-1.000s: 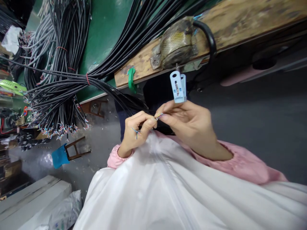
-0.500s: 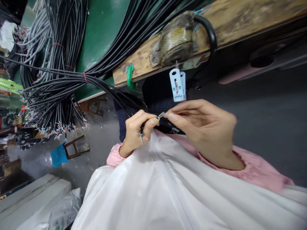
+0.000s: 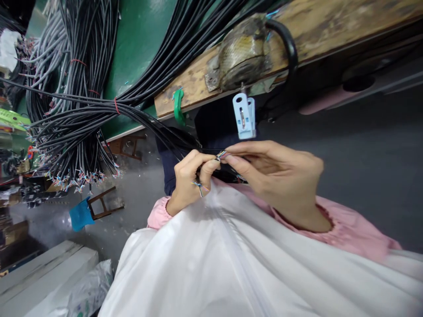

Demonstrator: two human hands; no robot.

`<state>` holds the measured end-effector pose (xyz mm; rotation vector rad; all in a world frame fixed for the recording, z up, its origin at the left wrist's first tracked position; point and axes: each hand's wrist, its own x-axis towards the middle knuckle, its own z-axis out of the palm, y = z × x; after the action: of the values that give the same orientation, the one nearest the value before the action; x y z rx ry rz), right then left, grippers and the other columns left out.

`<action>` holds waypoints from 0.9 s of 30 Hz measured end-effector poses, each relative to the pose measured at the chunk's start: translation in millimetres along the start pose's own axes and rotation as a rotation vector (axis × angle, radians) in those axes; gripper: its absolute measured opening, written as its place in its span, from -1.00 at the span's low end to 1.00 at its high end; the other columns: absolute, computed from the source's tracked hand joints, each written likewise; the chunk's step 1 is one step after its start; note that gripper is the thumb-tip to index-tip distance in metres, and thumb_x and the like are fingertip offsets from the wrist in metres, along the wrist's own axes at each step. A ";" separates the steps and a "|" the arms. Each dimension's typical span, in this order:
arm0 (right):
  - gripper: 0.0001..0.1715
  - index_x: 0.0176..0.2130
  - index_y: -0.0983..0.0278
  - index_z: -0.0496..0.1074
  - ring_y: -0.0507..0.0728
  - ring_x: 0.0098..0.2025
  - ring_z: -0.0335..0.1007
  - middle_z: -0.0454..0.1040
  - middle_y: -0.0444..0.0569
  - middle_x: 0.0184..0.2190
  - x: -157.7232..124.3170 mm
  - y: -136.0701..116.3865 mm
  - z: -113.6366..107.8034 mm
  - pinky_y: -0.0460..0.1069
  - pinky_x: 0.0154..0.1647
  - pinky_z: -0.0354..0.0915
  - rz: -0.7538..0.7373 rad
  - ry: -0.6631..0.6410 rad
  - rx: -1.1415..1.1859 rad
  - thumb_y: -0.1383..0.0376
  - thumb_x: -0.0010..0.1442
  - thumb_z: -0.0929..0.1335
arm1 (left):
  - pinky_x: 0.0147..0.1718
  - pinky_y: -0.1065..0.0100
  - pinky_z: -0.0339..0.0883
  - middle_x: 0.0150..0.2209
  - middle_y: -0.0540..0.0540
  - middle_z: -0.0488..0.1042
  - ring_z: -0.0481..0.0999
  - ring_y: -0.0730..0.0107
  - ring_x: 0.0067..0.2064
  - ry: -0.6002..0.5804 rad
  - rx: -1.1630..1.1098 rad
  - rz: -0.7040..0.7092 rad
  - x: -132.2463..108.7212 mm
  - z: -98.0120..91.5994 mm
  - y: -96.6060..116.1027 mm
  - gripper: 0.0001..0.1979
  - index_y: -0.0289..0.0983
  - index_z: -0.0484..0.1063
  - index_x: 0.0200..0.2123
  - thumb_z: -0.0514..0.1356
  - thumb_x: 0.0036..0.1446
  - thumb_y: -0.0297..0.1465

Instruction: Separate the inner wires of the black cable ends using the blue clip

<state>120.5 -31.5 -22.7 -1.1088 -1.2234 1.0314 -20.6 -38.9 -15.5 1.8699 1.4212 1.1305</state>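
Between my two hands is the stripped end of a black cable, its thin coloured wires [image 3: 221, 155] fanned a little. My left hand [image 3: 193, 172] is closed around the cable, pinching it between thumb and forefinger just behind the bare wires. Another cable end with coloured wires [image 3: 200, 186] pokes out below those fingers. With thumb and forefinger, my right hand [image 3: 279, 174] pinches the tips of the coloured wires. Just above hangs a light blue clothes peg [image 3: 243, 116], attached to a tape-wrapped motor-like device [image 3: 245, 53] on the wooden board.
Bundled black cables [image 3: 82, 116] with frayed coloured ends hang over the edge of the green table [image 3: 140, 35]. A green hook-shaped clip [image 3: 179, 106] sits on the wooden board [image 3: 317, 31]. A blue stool [image 3: 81, 214] and a white box [image 3: 42, 275] stand at left.
My right hand has shifted slightly left, its fingertips now closer to my left hand and covering more of the wires. My left hand stays nearly in place.
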 end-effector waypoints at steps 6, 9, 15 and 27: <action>-0.79 -0.26 0.14 0.58 0.13 -0.36 0.64 0.67 -0.13 -0.33 -1.2 0.4 -1.8 -0.01 -0.26 0.63 0.016 0.011 0.009 0.43 0.08 0.49 | -0.49 0.37 0.26 -0.52 -0.03 0.45 0.39 0.49 -0.50 0.025 0.004 0.007 0.5 2.6 -0.3 -0.62 -0.27 0.45 -0.45 0.08 0.35 -0.20; -0.81 -0.27 0.12 0.57 0.14 -0.38 0.64 0.66 -0.12 -0.34 -2.2 -0.8 -1.6 0.02 -0.31 0.61 0.007 0.052 -0.065 0.41 0.11 0.48 | -0.50 0.36 0.26 -0.52 -0.04 0.45 0.38 0.47 -0.50 0.021 0.026 -0.022 0.0 4.6 -0.8 -0.59 -0.26 0.45 -0.47 0.06 0.35 -0.16; -0.80 -0.29 0.11 0.58 0.13 -0.41 0.62 0.66 -0.14 -0.35 -0.7 5.4 -1.3 0.01 -0.35 0.61 0.003 0.011 -0.046 0.42 0.09 0.47 | -0.50 0.33 0.27 -0.51 -0.07 0.46 0.38 0.44 -0.50 0.030 -0.004 -0.092 -0.6 5.7 -0.4 -0.55 -0.27 0.46 -0.47 0.08 0.32 -0.09; -0.77 -0.30 0.11 0.58 0.12 -0.41 0.61 0.66 -0.13 -0.36 -2.2 4.4 2.3 0.01 -0.31 0.61 0.044 0.078 0.000 0.45 0.06 0.49 | -0.54 0.32 0.25 -0.54 -0.07 0.44 0.35 0.45 -0.53 0.049 -0.002 -0.091 -1.5 7.0 0.9 -0.58 -0.25 0.44 -0.50 0.10 0.31 -0.12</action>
<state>118.0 -32.8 -27.3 -1.1700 -1.1419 1.0119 -14.3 -40.1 -18.8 1.7682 1.5154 1.1394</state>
